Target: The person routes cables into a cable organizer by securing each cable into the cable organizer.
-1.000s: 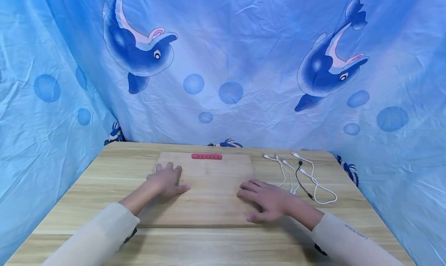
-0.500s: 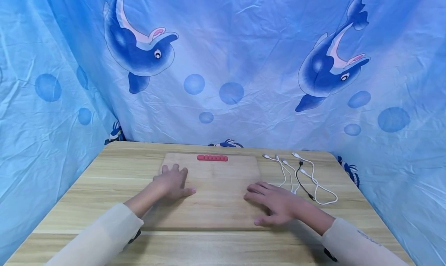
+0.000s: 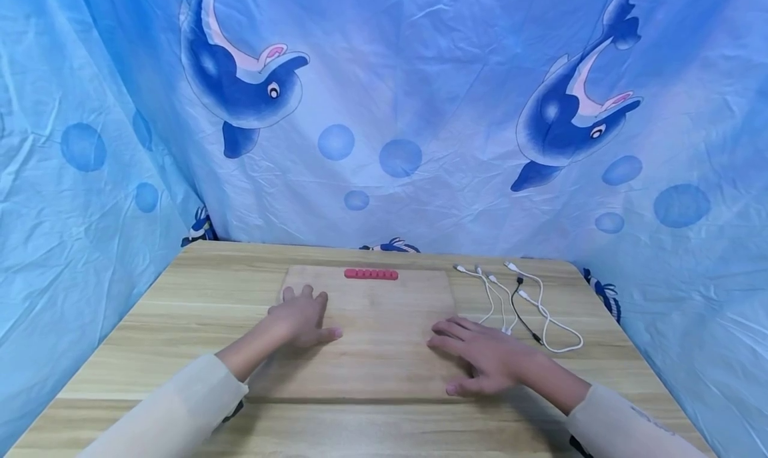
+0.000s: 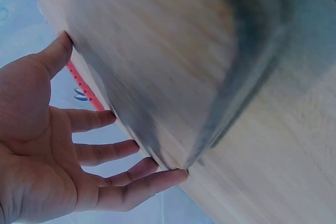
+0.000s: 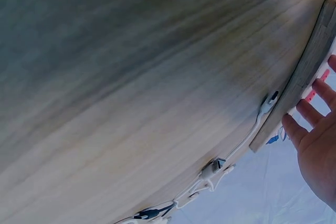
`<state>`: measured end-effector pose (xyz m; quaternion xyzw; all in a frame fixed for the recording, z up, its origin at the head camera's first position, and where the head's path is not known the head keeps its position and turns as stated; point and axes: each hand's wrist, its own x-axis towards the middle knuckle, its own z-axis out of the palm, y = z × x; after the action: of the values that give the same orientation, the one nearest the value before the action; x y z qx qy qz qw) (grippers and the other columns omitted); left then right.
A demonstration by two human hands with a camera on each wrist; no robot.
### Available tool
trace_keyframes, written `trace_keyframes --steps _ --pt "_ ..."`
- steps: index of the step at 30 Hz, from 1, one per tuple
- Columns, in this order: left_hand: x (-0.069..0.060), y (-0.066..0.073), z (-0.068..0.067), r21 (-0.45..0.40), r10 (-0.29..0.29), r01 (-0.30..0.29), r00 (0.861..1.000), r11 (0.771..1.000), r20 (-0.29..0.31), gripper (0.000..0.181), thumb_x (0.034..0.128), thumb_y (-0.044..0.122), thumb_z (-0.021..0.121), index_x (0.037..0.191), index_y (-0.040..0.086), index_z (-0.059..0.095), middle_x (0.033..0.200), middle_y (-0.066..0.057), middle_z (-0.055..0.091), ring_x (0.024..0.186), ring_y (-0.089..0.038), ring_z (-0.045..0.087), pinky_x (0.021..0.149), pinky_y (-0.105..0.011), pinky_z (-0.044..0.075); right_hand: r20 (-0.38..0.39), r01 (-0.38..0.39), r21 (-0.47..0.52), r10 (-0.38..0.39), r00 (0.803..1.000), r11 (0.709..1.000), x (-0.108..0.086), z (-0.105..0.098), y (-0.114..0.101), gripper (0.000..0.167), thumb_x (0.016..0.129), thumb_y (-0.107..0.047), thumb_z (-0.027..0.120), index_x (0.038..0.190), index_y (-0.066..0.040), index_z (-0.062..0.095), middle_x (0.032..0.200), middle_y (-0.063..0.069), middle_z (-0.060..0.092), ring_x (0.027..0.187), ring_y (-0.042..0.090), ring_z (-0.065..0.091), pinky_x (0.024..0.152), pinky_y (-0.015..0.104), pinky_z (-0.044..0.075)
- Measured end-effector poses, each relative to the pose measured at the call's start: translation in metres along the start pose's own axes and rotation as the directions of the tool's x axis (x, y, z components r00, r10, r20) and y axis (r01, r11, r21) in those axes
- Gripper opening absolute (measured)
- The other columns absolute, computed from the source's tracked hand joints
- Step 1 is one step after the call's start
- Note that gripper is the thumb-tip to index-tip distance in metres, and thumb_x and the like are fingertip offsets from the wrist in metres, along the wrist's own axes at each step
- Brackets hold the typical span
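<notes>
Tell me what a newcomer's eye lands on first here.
Most likely the two blue cartoon dolphins, high on the left and right of the wrinkled blue fabric backdrop. Next comes the slim red notched strip near the far edge of the pale rectangular wooden board, which the left hand and right hand touch. Thin white cables lie right of the board.

The head view looks forward and down; the close, tilted wrist views share the board [image 3: 372,351] and red strip [image 3: 371,274].

The right grip [image 5: 319,148] touches a board [image 5: 304,77] near white cables [image 5: 211,170].
</notes>
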<state>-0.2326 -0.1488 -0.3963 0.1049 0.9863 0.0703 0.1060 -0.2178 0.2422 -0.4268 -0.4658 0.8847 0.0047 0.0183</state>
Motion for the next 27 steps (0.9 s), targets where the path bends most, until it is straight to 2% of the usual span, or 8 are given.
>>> trace_keyframes --steps 8,16,24,27 --pt "0.001 0.001 0.004 0.015 0.006 -0.006 1.0 1.0 -0.021 0.087 0.0888 0.064 0.069 0.148 0.003 0.049 0.146 -0.028 0.046 0.125 -0.053 0.043 0.082 -0.073 0.049 -0.023 -0.003 0.01 0.003 1.0 1.0 -0.005 0.0 -0.001 0.078 0.094 -0.075 0.048 0.156 -0.028 0.039 0.162 0.002 0.037 0.149 0.032 0.034 0.111 0.055 0.041" --pt "0.0 0.002 0.004 0.016 -0.001 0.001 1.0 1.0 -0.015 0.088 0.0878 0.065 0.069 0.147 0.003 0.05 0.146 -0.028 0.045 0.124 -0.054 0.043 0.08 -0.074 0.048 -0.04 0.015 0.006 -0.014 0.999 1.0 -0.002 0.001 0.002 0.082 0.093 -0.076 0.049 0.156 -0.025 0.04 0.16 0.002 0.04 0.146 0.029 0.038 0.112 0.053 0.041" --pt "-0.002 0.003 0.003 0.01 -0.008 0.008 1.0 1.0 -0.017 0.088 0.088 0.064 0.07 0.147 0.003 0.049 0.145 -0.028 0.045 0.124 -0.053 0.043 0.081 -0.074 0.048 -0.088 -0.019 -0.028 0.016 0.996 0.999 0.003 -0.004 0.018 0.08 0.095 -0.072 0.052 0.155 -0.019 0.044 0.154 0.008 0.048 0.139 0.03 0.046 0.111 0.052 0.042" --pt "-0.002 0.003 0.003 0.014 -0.006 0.006 1.0 1.0 -0.014 0.088 0.0883 0.064 0.069 0.147 0.003 0.049 0.144 -0.028 0.046 0.123 -0.052 0.044 0.081 -0.074 0.048 -0.09 -0.052 -0.032 0.049 0.995 0.998 0.005 -0.006 0.027 0.077 0.097 -0.069 0.052 0.155 -0.018 0.044 0.153 0.009 0.049 0.139 0.031 0.046 0.111 0.054 0.041"
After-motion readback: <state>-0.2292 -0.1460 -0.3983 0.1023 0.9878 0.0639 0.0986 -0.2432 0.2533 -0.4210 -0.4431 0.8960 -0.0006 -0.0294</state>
